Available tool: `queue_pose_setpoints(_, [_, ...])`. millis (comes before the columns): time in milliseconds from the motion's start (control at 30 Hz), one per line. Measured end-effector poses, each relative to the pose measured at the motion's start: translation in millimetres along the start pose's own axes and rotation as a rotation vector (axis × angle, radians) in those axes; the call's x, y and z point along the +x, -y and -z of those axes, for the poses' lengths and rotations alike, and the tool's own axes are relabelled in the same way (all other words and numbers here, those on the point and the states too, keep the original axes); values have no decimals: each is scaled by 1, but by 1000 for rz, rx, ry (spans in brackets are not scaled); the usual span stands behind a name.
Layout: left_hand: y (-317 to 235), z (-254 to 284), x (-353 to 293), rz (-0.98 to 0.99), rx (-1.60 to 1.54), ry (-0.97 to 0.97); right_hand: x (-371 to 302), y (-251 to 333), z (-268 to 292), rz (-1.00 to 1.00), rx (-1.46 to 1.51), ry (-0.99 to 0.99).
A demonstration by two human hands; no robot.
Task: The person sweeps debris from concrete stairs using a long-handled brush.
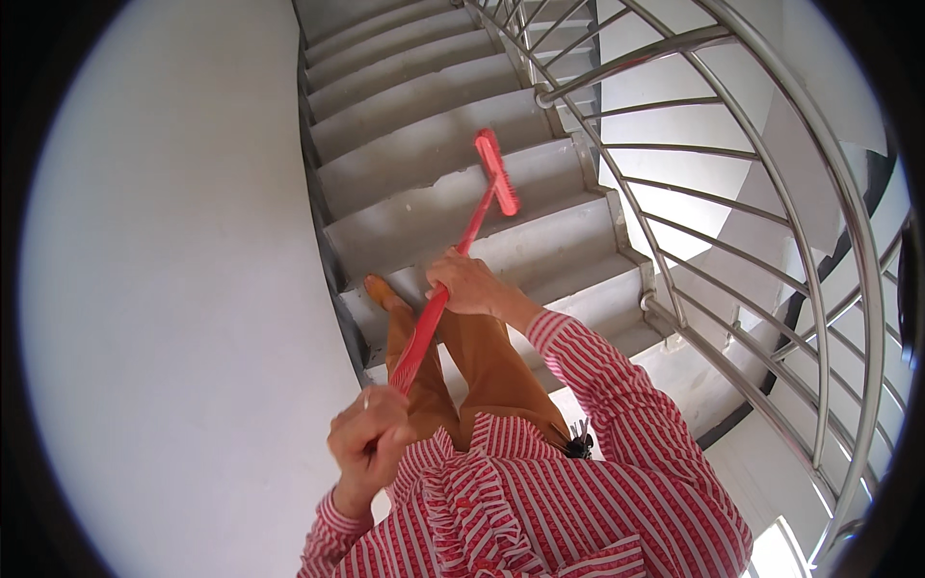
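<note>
One red broom (421, 337) is gripped by the left hand (370, 435) and, farther along, the right hand (468, 283); its head (497, 173) is over the stairs (414, 125), nearer the railing (636, 68), open tread (395, 217) toward the wall (183, 270).

The right arm (626, 395) comes in from the lower right, bent at the elbow, its forearm slanting up and inward to the right hand (470, 284), which reaches out ahead of the body with its back uppermost and its fingers curled in a grip. Lower and closer to the torso, the left hand (371, 433) is balled into a fist above a short visible stretch of left forearm (337, 530); beyond it the legs (491, 361) stand slightly apart, one foot (383, 289) showing.
</note>
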State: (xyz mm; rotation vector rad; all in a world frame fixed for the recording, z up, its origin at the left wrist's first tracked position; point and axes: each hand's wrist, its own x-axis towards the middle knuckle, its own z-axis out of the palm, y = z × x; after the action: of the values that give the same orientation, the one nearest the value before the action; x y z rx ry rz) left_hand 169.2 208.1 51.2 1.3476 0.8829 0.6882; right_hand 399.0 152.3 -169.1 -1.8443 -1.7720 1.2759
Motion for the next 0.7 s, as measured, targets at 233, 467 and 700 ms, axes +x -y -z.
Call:
queue_pose_setpoints(233, [41,-69,58,329,-301,-103,-12,-107,44,-106,-173,-131])
queue_pose_setpoints(467, [0,-42,52,424,62,-148,43,-78,-53,125,127,-300])
queue_pose_setpoints(700, [-50,37,17,387,504,-214,102,87,-123,213,384,-157])
